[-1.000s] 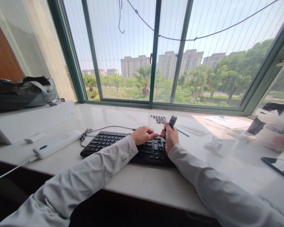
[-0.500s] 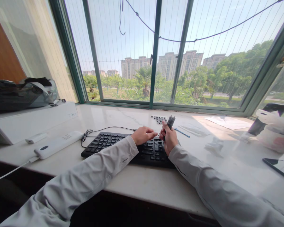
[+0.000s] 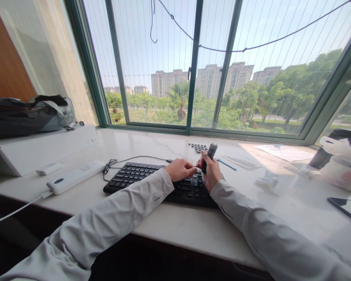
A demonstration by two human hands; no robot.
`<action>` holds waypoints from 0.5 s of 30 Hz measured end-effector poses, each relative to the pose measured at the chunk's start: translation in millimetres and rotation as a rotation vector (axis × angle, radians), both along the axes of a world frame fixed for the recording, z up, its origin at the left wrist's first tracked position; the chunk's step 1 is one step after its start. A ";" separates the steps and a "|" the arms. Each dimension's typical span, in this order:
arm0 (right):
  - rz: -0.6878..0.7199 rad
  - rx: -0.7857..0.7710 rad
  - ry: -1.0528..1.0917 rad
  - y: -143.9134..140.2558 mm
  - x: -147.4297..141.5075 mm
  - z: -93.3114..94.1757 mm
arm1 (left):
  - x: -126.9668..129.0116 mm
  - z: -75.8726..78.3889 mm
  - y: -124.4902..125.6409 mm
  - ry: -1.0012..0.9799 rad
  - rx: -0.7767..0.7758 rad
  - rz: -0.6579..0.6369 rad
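Note:
A black keyboard point(image 3: 134, 175) lies on the pale windowsill counter, with dark gaps among the keys at its right part. My right hand point(image 3: 212, 173) is closed around a dark stick-like tool point(image 3: 212, 151) with an uneven grey top end, held upright over the keyboard's right side. My left hand point(image 3: 179, 169) is closed in a pinch just left of it, above the keys. Its fingertips nearly meet the right hand; what they hold is too small to make out. Behind the hands lie several loose keycaps point(image 3: 199, 148), and a thin blue tool point(image 3: 226, 164) rests to the right.
At left are a white power strip point(image 3: 76, 177), a long white box point(image 3: 46, 150) and a dark bag point(image 3: 32, 113) on it. To the right lie crumpled clear plastic point(image 3: 266, 181), a paper sheet point(image 3: 283, 152), a white plastic bag point(image 3: 339, 168) and a phone point(image 3: 346, 207).
The whole view has shifted slightly, with everything a little further right. My left fingertips have moved a little closer to my right hand, which keeps its hold on the dark tool.

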State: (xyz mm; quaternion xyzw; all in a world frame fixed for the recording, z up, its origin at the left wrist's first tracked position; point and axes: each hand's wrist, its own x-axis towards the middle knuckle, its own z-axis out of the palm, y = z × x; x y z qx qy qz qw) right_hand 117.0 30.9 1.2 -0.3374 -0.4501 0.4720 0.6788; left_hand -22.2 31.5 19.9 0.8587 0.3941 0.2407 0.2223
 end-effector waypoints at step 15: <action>0.146 -0.100 0.066 -15.9 -4.2 11.6 | 2.7 -10.5 0.1 0.039 0.156 -0.023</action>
